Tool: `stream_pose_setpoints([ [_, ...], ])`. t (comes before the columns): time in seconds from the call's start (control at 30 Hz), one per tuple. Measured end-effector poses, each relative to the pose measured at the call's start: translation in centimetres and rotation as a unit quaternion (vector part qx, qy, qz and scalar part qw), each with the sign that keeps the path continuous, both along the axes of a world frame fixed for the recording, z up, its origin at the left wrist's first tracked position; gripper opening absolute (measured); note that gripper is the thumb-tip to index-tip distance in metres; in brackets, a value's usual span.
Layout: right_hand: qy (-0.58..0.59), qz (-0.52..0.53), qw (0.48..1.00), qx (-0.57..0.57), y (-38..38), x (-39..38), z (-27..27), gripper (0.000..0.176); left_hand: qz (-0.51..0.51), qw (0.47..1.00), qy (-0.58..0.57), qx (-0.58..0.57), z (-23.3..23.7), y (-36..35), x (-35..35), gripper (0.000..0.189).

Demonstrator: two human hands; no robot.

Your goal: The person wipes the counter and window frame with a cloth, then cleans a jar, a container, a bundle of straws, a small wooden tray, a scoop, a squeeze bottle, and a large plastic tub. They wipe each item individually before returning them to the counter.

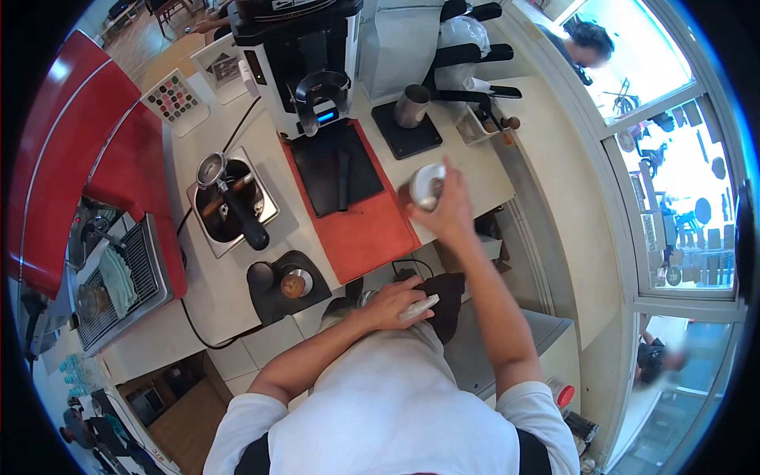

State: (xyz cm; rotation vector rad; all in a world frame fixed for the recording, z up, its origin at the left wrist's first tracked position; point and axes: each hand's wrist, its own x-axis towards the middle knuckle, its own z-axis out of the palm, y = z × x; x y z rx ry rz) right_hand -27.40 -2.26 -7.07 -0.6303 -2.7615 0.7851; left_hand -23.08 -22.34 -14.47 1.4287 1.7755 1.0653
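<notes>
My right hand (453,207) is closed around a small round container (426,184) with a pale rim, over the right part of the counter. What the container holds is not clear. Close to my body, my left hand (393,305) grips a flat whitish lid-like piece (419,307); its exact kind cannot be made out. A dark cloth (450,305) hangs just beside that hand. Beyond the right hand, a metal cup (412,106) stands on a black scale (405,133).
A grinder (305,47) stands at the back. Before it lie a black mat (323,178) and a red mat (368,245). A portafilter (229,198) rests across a steel bin (267,207). At left is a red espresso machine (63,158). A black tamping mat (265,305) holds small tools.
</notes>
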Motion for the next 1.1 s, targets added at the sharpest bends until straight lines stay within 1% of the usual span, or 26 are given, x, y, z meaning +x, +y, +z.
stream_pose_setpoints([
  [0.03, -0.015, -0.029, 0.999, 0.011, 1.5, -0.2, 0.4, 0.116, -0.002, 1.000, 0.000, 0.006, 0.0, 0.0, 0.0, 0.037],
  [0.07, -0.024, -0.029, 0.999, 0.025, 3.3, -0.4, -0.3, 0.116, -0.006, 1.000, 0.001, 0.012, 0.1, 0.0, 0.1, 0.038],
  [0.13, -0.043, -0.036, 0.997, 0.054, 6.8, -0.4, -2.7, 0.117, -0.017, 1.000, 0.002, 0.013, 0.3, 0.2, 0.3, 0.038],
  [0.23, 0.014, -0.051, 0.999, -0.002, 9.6, -0.7, -3.5, 0.118, -0.031, 1.000, 0.003, -0.001, 0.4, 0.3, 0.5, 0.038],
  [0.27, 0.065, -0.040, 0.997, 0.028, 10.2, -0.5, -4.2, 0.116, -0.034, 0.999, -0.001, -0.001, 0.4, 0.4, 0.7, 0.038],
  [0.37, 0.106, -0.077, 0.984, 0.116, 9.5, 1.7, -3.8, 0.110, -0.036, 0.999, -0.003, 0.012, 0.5, 0.5, 1.0, 0.037],
  [0.4, 0.162, -0.076, 0.980, 0.086, 9.0, 3.4, -3.8, 0.092, -0.042, 0.999, -0.004, 0.022, 0.6, 0.9, 1.1, 0.037],
  [0.43, 0.109, -0.080, 0.990, -0.028, 8.5, 6.0, -3.4, 0.086, -0.049, 0.999, -0.015, 0.014, 0.9, 1.2, 1.2, 0.036],
  [0.47, 0.060, -0.084, 0.984, -0.144, 7.7, 9.0, -3.0, 0.080, -0.056, 0.998, -0.025, 0.006, 1.2, 1.4, 1.1, 0.035],
  [0.5, 0.016, -0.086, 0.961, -0.262, 6.6, 12.0, -2.8, 0.075, -0.063, 0.997, -0.036, -0.006, 1.7, 1.7, 1.1, 0.035],
  [0.57, 0.035, -0.142, 0.911, -0.385, 4.0, 18.7, -5.0, 0.065, -0.077, 0.996, -0.040, 0.004, 2.5, 2.5, 1.4, 0.031],
  [0.63, 0.033, -0.241, 0.875, -0.418, 0.4, 24.5, -6.3, 0.058, -0.087, 0.995, -0.050, 0.028, 2.8, 3.5, 2.1, 0.029],
  [0.67, 0.030, -0.279, 0.839, -0.465, -1.6, 26.8, -5.9, 0.060, -0.093, 0.993, -0.050, 0.060, 2.6, 4.1, 2.7, 0.029],
  [0.73, 0.035, -0.354, 0.751, -0.557, -5.3, 30.6, -4.6, 0.063, -0.122, 0.989, -0.050, 0.072, 2.7, 5.1, 4.1, 0.027],
  [0.83, 0.143, -0.260, 0.767, -0.569, -9.0, 36.0, -6.7, 0.068, -0.181, 0.977, -0.062, 0.095, 3.6, 6.6, 7.0, 0.026],
  [0.87, 0.151, -0.258, 0.779, -0.551, -9.8, 37.1, -6.4, 0.061, -0.202, 0.972, -0.070, 0.092, 3.6, 6.9, 8.0, 0.025],
  [0.9, 0.161, -0.277, 0.771, -0.550, -10.7, 37.7, -5.9, 0.057, -0.220, 0.968, -0.077, 0.089, 3.6, 7.1, 8.8, 0.025],
  [0.97, 0.180, -0.303, 0.759, -0.547, -11.9, 38.6, -5.2, 0.051, -0.262, 0.959, -0.100, 0.047, 4.3, 7.5, 10.8, 0.024],
  [1.07, 0.285, -0.389, 0.716, -0.504, -14.2, 40.8, -7.7, 0.044, -0.310, 0.943, -0.123, 0.016, 6.0, 7.9, 14.2, 0.026],
  [1.1, 0.302, -0.404, 0.722, -0.473, -14.7, 42.0, -7.9, 0.041, -0.326, 0.937, -0.122, 0.016, 5.9, 7.8, 15.4, 0.027],
])
